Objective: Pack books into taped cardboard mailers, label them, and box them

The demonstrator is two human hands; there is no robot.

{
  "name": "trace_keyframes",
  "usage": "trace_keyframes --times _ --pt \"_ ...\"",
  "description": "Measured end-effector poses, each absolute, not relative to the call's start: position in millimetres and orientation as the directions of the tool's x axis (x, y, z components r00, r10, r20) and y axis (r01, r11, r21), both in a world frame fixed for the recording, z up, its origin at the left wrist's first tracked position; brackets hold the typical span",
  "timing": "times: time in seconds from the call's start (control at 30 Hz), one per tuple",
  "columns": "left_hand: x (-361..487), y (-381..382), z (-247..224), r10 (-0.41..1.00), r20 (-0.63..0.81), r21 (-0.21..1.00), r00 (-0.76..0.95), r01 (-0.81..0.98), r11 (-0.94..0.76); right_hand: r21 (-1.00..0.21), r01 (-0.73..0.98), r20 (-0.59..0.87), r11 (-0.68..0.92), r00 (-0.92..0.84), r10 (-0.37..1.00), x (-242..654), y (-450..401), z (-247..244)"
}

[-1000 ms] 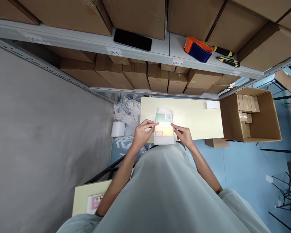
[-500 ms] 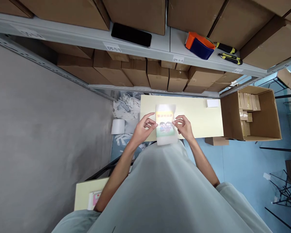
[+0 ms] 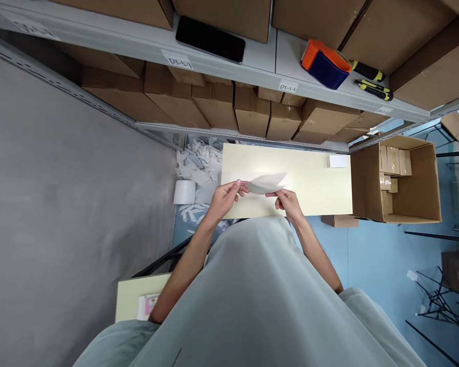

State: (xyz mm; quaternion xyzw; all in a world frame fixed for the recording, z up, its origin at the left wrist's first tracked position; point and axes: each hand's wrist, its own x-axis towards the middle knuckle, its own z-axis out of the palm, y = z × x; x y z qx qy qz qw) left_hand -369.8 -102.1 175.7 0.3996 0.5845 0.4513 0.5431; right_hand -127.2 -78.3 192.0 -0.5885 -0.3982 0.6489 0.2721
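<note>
Between my hands is a translucent plastic bag (image 3: 266, 183), tipped so that it shows nearly edge-on, with its pale loose end fanning up to the right. The colourful printed item inside it is hardly visible from this angle. My left hand (image 3: 225, 198) pinches the bag's left edge between thumb and fingers. At its lower right, my right hand (image 3: 288, 201) grips it, some fingers curled under. Both hands are above the cream table (image 3: 313, 188), close to my body.
A small white box (image 3: 337, 161) sits at the table's right end. Beyond stands an open carton (image 3: 413, 204) holding small boxes. Shelving with cardboard boxes (image 3: 252, 114) spans the far side, bearing a phone (image 3: 210, 38) and a tape dispenser (image 3: 325, 63). Paper scraps (image 3: 201, 160) and a white roll (image 3: 184, 192) lie left.
The bag has turned from showing its printed face to lying nearly edge-on. Both hands have shifted their fingers on it, and my right hand is now beneath its right side.
</note>
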Motion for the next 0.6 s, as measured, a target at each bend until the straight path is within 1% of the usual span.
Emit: trace_keyframes --times 0.17,0.3,0.43,0.5,0.6 --pt "-379 -100 164 0.949 -0.304 0.947 -0.079 0.079 0.31 -0.842 0.149 -0.536 -0.518 -0.136 0.833 -135 -73 176" --pt "-387 -96 140 0.942 -0.316 0.941 -0.114 0.085 0.326 -0.867 0.146 -0.494 -0.477 -0.118 0.862 -151 -58 154" --pt "-401 -80 109 0.923 -0.338 0.933 -0.185 0.066 0.355 -0.904 0.153 -0.418 -0.399 -0.13 0.899 -176 -28 122" --pt "-410 -66 92 0.908 -0.351 0.922 -0.228 0.086 0.378 -0.916 0.167 -0.388 -0.364 -0.144 0.911 -192 -10 104" --pt "-425 -43 67 0.89 -0.339 0.904 -0.305 0.157 0.398 -0.9 0.256 -0.397 -0.352 -0.152 0.905 -217 16 78"
